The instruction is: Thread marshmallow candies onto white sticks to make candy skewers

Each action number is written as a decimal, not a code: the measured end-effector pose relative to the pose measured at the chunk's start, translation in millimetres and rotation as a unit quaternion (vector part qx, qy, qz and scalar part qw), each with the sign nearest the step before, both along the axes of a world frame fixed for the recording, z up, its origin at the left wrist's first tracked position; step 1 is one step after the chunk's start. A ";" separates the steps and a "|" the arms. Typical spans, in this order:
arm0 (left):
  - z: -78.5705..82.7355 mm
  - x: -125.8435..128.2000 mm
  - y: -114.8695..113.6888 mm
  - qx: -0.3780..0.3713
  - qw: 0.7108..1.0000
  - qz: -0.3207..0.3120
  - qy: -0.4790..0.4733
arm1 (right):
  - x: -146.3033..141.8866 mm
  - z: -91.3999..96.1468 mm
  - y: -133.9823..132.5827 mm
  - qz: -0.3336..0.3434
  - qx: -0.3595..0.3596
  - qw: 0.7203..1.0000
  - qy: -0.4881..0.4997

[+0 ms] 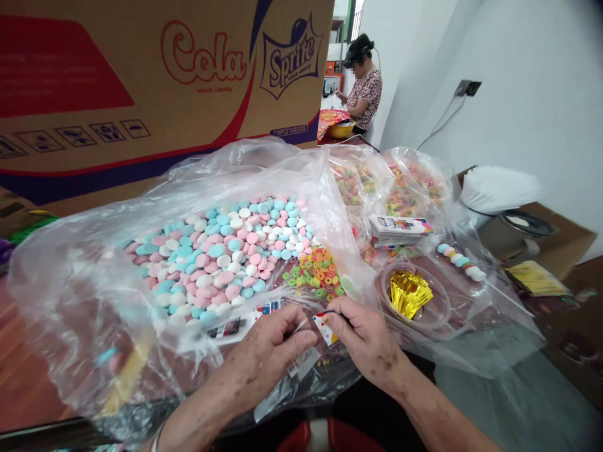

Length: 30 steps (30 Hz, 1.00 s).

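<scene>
Gripping a small printed card (pixel 326 331) by its right side, the right hand (pixel 367 339) keeps thumb and forefinger closed on it at the near edge of the surface (pixel 28 358). The left hand (pixel 280 339) faces it, fingers curled and thumb near forefinger; from here, whether they pinch a thin film or strand cannot be determined. The step in hand appears to be two-handed handling of the card; the next move calls for a light, steady pinch. Materials: the card is flat and glossy. Wrinkled clear plastic sheeting (pixel 85 251) surrounds smooth, rounded pastel candies (pixel 217 251) and small bright candy rings (pixel 325 270). At right, crinkled gold foil strips (pixel 409 295) sit within a clear round-rimmed container (pixel 445 302), near a stack of flat cards (pixel 400 227).
</scene>
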State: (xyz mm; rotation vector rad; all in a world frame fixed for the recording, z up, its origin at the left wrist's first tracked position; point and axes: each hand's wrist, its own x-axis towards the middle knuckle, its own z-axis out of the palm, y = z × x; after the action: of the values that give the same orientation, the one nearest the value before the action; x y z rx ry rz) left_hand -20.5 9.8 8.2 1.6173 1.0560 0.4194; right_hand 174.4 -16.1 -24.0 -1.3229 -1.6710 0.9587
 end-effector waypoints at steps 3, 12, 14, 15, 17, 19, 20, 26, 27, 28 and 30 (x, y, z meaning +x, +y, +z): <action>-1.1 0.1 1.6 -0.019 0.999 -0.004 -0.041 | -0.3 -0.1 0.3 -0.016 0.021 1.000 -0.014; -3.8 -4.9 6.8 -0.056 0.997 -0.049 0.021 | 6.9 13.9 -3.8 0.023 0.008 1.000 -0.005; -5.4 -4.3 6.1 -0.045 0.997 -0.057 0.030 | 8.1 10.0 -3.9 0.019 0.064 0.997 -0.035; -6.5 -3.6 5.5 -0.038 0.998 -0.052 0.026 | 8.3 7.5 -4.0 0.017 0.094 0.994 -0.050; -9.4 -2.0 4.1 -0.023 0.999 -0.029 0.003 | 8.7 2.5 -4.5 0.009 0.141 0.987 -0.077; -11.9 -0.7 2.6 0.000 1.000 -0.003 -0.020 | 8.9 -0.4 -5.6 0.002 0.163 0.982 -0.093; -12.6 -0.5 1.9 0.013 1.000 0.005 -0.023 | 9.0 -0.7 -6.3 -0.001 0.167 0.981 -0.097; -11.6 -4.7 0.4 0.062 0.998 -0.027 0.007 | 9.1 11.0 -8.0 0.028 0.058 0.997 -0.053; -11.5 -5.3 0.4 0.063 0.997 -0.035 0.011 | 8.7 13.0 -7.8 0.034 0.038 0.998 -0.045; -11.7 -5.6 0.2 0.065 0.997 -0.041 0.015 | 8.1 14.4 -7.6 0.038 0.025 0.998 -0.038; -13.0 -5.1 -0.5 0.075 0.996 -0.044 0.025 | 7.0 14.5 -7.3 0.035 0.027 0.998 -0.035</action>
State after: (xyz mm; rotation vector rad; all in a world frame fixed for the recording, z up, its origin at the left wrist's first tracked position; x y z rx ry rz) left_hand -25.6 9.3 -4.8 1.8092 1.0046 0.4091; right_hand 181.4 -23.3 -9.5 -1.2829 -1.7943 0.9111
